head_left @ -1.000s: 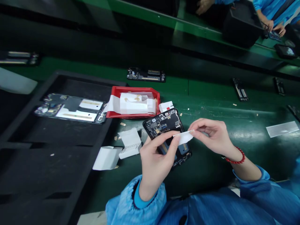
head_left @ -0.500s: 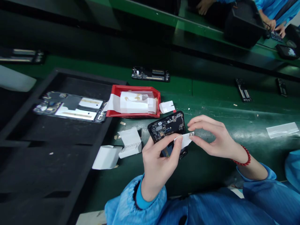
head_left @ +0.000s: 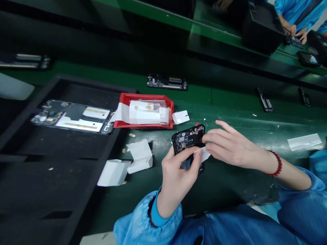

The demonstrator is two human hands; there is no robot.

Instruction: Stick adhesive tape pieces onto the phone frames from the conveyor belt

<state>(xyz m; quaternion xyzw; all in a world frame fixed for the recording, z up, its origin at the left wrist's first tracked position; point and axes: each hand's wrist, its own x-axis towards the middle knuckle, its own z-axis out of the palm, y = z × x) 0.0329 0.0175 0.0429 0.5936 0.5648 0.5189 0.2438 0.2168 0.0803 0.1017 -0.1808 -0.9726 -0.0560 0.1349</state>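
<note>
My left hand [head_left: 178,173] grips an opened phone [head_left: 184,139], its circuit board facing up. Between the thumb and index finger of that hand is a small white paper piece [head_left: 204,154]. My right hand [head_left: 232,146] is at the phone's right side, fingertips over the board near the paper. Its thumb and nearest fingers are drawn together, while one finger sticks out away from the phone. Whatever sits between those right fingertips is hidden.
A red tray [head_left: 143,126] holds white label paper. Another opened phone [head_left: 74,117] lies on the black tray [head_left: 25,187]. Folded white papers [head_left: 140,156] lie left of my hands. Along the back rests a further phone [head_left: 167,82]. A clear strip [head_left: 304,142] lies right. A co-worker's hands [head_left: 296,32] show top right.
My right hand has moved from the paper's corner onto the phone's right edge, over the board. The held phone has shifted slightly right; my left hand still grips it with the paper.
</note>
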